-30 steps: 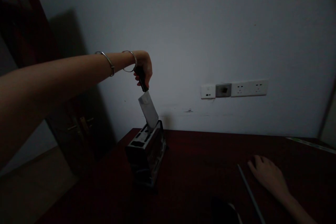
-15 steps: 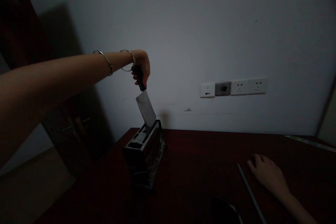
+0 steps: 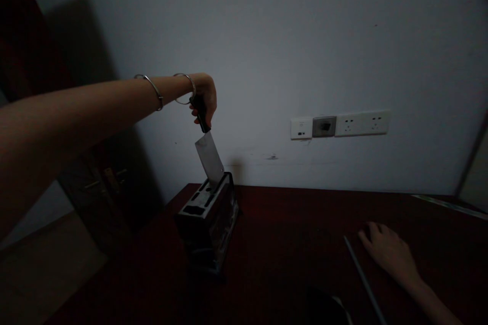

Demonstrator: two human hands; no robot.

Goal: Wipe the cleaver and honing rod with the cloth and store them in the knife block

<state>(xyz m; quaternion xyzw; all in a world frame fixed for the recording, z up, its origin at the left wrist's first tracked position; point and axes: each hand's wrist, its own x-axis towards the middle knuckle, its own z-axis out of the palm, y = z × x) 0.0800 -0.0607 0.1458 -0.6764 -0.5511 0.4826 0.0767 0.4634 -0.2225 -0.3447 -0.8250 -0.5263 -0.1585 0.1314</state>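
While left hand [image 3: 206, 95] grips it | cleaver [image 3: 209, 158] hangs below, tip in knife block [image 3: 208, 218]

Your left arm [image 3: 95, 106] is bare, no sleeve. Two thin metal bangles [image 3: 152, 90] sit loose on it, one right at the wrist, the other a bit up the forearm. Your right hand [image 3: 389, 254] and wrist: bare, no jewellery visible.

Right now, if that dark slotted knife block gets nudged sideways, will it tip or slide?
The dark slotted knife block looks tall and narrow, so probably tippy. The steel cleaver in the left hand may lever it. The dark red table looks smooth, so sliding is possible.
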